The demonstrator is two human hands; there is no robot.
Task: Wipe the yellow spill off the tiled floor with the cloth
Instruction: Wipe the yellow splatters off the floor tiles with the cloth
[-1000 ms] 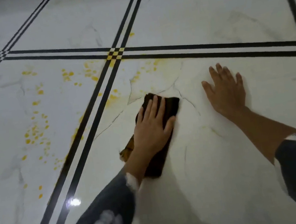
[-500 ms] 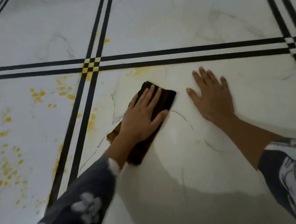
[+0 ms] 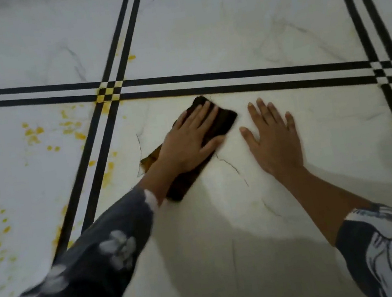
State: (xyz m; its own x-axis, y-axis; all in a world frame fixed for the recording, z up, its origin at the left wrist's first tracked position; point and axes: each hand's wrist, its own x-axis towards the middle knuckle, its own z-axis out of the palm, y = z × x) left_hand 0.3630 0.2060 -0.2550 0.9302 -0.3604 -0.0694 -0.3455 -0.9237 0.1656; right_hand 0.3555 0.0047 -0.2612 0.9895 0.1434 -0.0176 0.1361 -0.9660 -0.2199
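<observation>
A dark brown folded cloth [image 3: 221,121] lies flat on the white tiled floor [image 3: 235,30], just below a black double line. My left hand [image 3: 189,144] presses down on the cloth with its fingers spread, covering its middle. My right hand [image 3: 274,136] rests flat on the bare tile just right of the cloth, fingers apart, holding nothing. Yellow spill spots [image 3: 32,134] are scattered over the tile to the left. More yellow spill [image 3: 109,95] stains the crossing of the black lines, and a few drops lie between the left lines and the cloth.
Black double lines [image 3: 255,78] cross the floor and form a grid; another crossing sits at the right edge. Thin dark veins run through the tile below the cloth. My shadow falls on the floor near the bottom.
My left hand has slid the cloth up and to the right, closer to the horizontal black line. The view has shifted right, so the spill sits further left. My right hand stays planted.
</observation>
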